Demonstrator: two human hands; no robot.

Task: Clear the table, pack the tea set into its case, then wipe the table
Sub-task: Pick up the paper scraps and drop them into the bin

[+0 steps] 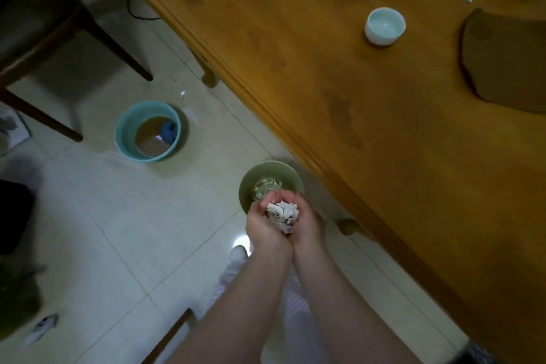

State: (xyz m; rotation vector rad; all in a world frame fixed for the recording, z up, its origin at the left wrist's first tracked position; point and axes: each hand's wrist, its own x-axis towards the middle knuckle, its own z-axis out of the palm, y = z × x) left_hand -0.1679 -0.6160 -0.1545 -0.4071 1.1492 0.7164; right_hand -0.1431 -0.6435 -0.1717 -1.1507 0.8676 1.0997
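1. The left hand (263, 226) and right hand (308, 223) are pressed side by side, their grip cupped together round a wad of white paper scraps (282, 214).
2. Below them on the floor (118, 216) stands a green bin (249, 188) with more scraps inside, near the tabletop (295, 68) edge.
3. On the tabletop, a pale teacup (384, 26) stands upright near a dark tray (508, 62).
4. Well apart to the left, a teal bucket (124, 128) holds brownish water and a blue cloth (170, 130).

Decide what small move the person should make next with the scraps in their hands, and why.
Probably part the left hand and right hand to drop the paper scraps: they are cupped over the green bin on the floor, which already holds scraps.
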